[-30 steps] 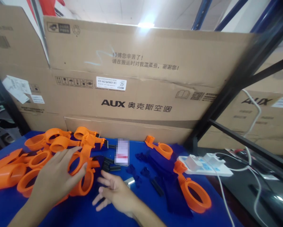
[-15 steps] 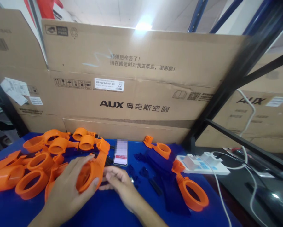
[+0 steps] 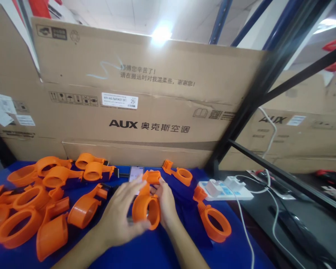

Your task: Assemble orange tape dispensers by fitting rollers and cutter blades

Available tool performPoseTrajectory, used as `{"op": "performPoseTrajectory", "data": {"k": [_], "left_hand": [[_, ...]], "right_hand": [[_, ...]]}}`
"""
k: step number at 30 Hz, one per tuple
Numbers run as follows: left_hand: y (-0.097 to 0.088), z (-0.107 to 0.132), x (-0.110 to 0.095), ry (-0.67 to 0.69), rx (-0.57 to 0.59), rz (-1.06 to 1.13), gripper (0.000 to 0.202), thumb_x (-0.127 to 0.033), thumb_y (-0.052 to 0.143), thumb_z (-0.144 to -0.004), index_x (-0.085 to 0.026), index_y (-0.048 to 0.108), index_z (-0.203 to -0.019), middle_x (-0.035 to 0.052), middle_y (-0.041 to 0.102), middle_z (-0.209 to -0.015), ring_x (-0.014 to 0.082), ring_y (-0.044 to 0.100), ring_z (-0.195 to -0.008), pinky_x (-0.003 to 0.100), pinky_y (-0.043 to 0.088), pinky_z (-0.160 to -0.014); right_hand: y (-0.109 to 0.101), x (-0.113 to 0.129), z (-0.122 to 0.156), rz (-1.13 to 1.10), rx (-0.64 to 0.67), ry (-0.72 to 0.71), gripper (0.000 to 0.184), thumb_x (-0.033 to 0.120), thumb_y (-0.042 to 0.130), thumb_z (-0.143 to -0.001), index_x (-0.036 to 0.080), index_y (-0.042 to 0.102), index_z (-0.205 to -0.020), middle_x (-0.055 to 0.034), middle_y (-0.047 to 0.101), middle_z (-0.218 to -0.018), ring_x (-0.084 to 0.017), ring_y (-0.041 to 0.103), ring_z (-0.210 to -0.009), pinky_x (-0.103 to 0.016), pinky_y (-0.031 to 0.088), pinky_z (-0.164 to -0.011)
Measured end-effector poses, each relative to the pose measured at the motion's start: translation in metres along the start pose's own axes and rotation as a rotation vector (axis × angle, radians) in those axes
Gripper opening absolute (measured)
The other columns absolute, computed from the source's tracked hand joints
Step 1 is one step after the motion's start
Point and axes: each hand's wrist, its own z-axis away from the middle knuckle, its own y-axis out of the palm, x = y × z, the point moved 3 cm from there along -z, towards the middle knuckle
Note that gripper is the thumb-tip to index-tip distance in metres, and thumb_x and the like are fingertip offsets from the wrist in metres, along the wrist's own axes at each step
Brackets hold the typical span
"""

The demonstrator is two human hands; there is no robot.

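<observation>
An orange plastic ring holder point(image 3: 138, 209) with a clip-like upper end is raised over the blue table, between my two hands. My left hand point(image 3: 119, 215) is closed around its left side, thumb low by the ring and fingers higher up. My right hand point(image 3: 167, 201) grips the upper end from the right; some of its fingertips are hidden behind the part. Just beyond the hands lies a phone point(image 3: 135, 172), partly covered by the left fingers. To the left, a loose orange holder point(image 3: 84, 211) rests on the blue surface point(image 3: 128, 254).
Several more orange holders point(image 3: 52, 235) crowd the table's left side. Two others, a far one point(image 3: 184, 176) and a nearer one point(image 3: 216, 224), lie at right by dark blue pieces point(image 3: 196, 228). A white power strip point(image 3: 226, 191) with cables sits beyond the black frame post point(image 3: 235, 127). Cardboard point(image 3: 156, 112) walls the back.
The orange holder has moved right, and my right hand has risen to its upper end. My view has shifted right, so the background sits further left.
</observation>
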Motion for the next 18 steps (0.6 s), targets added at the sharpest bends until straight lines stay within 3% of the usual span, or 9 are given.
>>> {"op": "performPoseTrajectory", "data": {"k": [2,4,6,8,11,14,18], "left_hand": [[0.01,-0.005,0.018,-0.215,-0.077,0.222,0.069,-0.052,0.058,-0.097,-0.03,0.036,-0.158,0.0124,0.038,-0.165,0.0354,0.041,-0.148,0.055,0.036,-0.118],[0.027,-0.007,0.03,-0.383,-0.034,0.478,0.065,-0.05,0.055,-0.099,-0.03,0.036,-0.158,0.0116,0.037,-0.166,0.0336,0.037,-0.151,0.053,0.035,-0.12],[0.04,-0.007,0.035,-0.466,0.006,0.69,0.061,-0.05,0.059,-0.097,-0.028,0.046,-0.153,0.0121,0.048,-0.159,0.0334,0.041,-0.149,0.051,0.035,-0.121],[0.044,-0.007,0.036,-0.513,-0.02,0.824,0.053,-0.049,0.064,-0.095,-0.025,0.058,-0.142,0.0124,0.063,-0.144,0.0326,0.055,-0.138,0.047,0.042,-0.116],[0.034,-0.005,0.04,-0.593,-0.111,0.943,0.039,-0.045,0.073,-0.089,-0.021,0.069,-0.12,0.0111,0.077,-0.116,0.0258,0.074,-0.098,0.035,0.059,-0.086],[0.012,-0.003,0.05,-0.665,-0.21,1.101,0.035,-0.051,0.073,-0.087,-0.016,0.07,-0.093,0.008,0.077,-0.081,0.0169,0.068,-0.058,0.025,0.053,-0.053],[-0.011,-0.002,0.065,-0.671,-0.223,1.321,0.052,-0.067,0.058,-0.09,-0.015,0.067,-0.084,0.0056,0.069,-0.061,0.0185,0.067,-0.048,0.025,0.051,-0.044]], "right_hand": [[0.002,-0.001,0.0,-0.01,0.014,0.021,0.049,0.056,0.049,-0.096,0.018,0.072,-0.117,-0.0115,0.079,-0.096,-0.031,0.076,-0.091,-0.041,0.06,-0.078],[0.003,-0.003,0.001,0.042,0.009,-0.054,0.047,0.054,0.049,-0.097,0.019,0.072,-0.119,-0.0107,0.079,-0.101,-0.03,0.075,-0.096,-0.043,0.059,-0.085],[0.002,-0.005,0.002,0.186,-0.002,-0.183,0.041,0.05,0.052,-0.098,0.022,0.072,-0.121,-0.0085,0.078,-0.111,-0.029,0.072,-0.106,-0.044,0.055,-0.098],[0.0,-0.006,0.003,0.385,0.016,-0.281,0.039,0.047,0.052,-0.1,0.024,0.071,-0.124,-0.0076,0.074,-0.122,-0.028,0.067,-0.118,-0.045,0.049,-0.108],[-0.005,-0.003,0.004,0.668,0.018,-0.365,0.04,0.045,0.047,-0.103,0.025,0.067,-0.132,-0.009,0.069,-0.132,-0.028,0.06,-0.126,-0.047,0.045,-0.111],[-0.01,0.007,0.004,0.978,-0.002,-0.462,0.031,0.038,0.051,-0.103,0.026,0.068,-0.126,-0.0097,0.069,-0.125,-0.028,0.059,-0.12,-0.047,0.045,-0.106],[-0.01,0.013,0.008,1.375,0.165,-0.484,0.014,0.026,0.059,-0.097,0.025,0.072,-0.101,-0.0082,0.065,-0.107,-0.028,0.055,-0.109,-0.045,0.044,-0.096]]}}
